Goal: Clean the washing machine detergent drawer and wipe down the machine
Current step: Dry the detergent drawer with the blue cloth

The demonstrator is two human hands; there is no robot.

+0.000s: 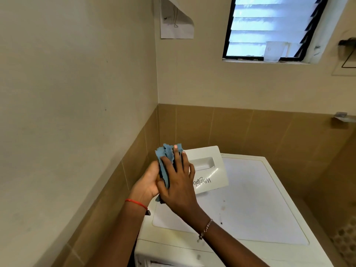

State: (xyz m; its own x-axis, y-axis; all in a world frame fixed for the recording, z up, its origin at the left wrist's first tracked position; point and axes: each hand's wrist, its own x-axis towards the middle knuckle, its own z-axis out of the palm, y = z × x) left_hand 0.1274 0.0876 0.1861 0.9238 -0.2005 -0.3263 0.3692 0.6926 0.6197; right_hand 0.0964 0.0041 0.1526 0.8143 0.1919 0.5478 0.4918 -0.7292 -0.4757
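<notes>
I hold the white detergent drawer (pixel 210 170), removed from the machine, above the back left of the white washing machine's top (pixel 254 199). Its front panel faces me with the logo upside down. A crumpled blue cloth (pixel 166 157) covers the drawer's left part. My left hand (pixel 146 183), with a red thread at the wrist, grips the drawer from the left, its fingers hidden behind the cloth. My right hand (pixel 178 182) lies over the cloth with fingers spread and straight, pressing it onto the drawer, thumb against the front panel.
Dark spots (pixel 221 222) mark the machine's top. The open drawer slot (pixel 154 264) shows at the bottom edge. The machine stands in a tiled wall corner. A translucent cup (pixel 273 52) sits on the louvre window's sill, a paper sheet (pixel 176 22) hangs on the wall, and a metal bracket (pixel 342 117) juts out at right.
</notes>
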